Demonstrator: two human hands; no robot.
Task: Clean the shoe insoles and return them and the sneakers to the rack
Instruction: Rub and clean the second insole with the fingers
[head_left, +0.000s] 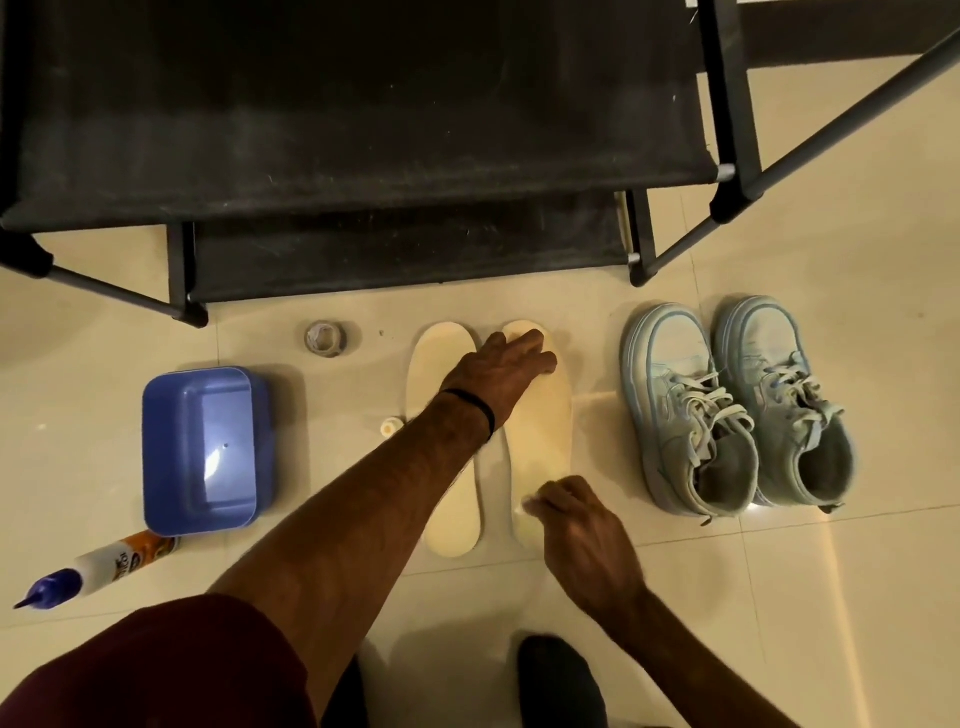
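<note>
Right insole (543, 431) flat on floor: left hand (501, 371) fingers spread, pressing toe end; right hand (582, 530) fingers curled, pinching something pale at heel. Judged light, floppy; lift by edge.

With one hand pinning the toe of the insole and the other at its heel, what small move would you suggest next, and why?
Probably a wiping stroke: the right hand seems to pinch something small and pale, perhaps a wipe, at the heel of the right insole, while the left hand lies flat on its toe. I would draw the right hand toward the toe.
</note>
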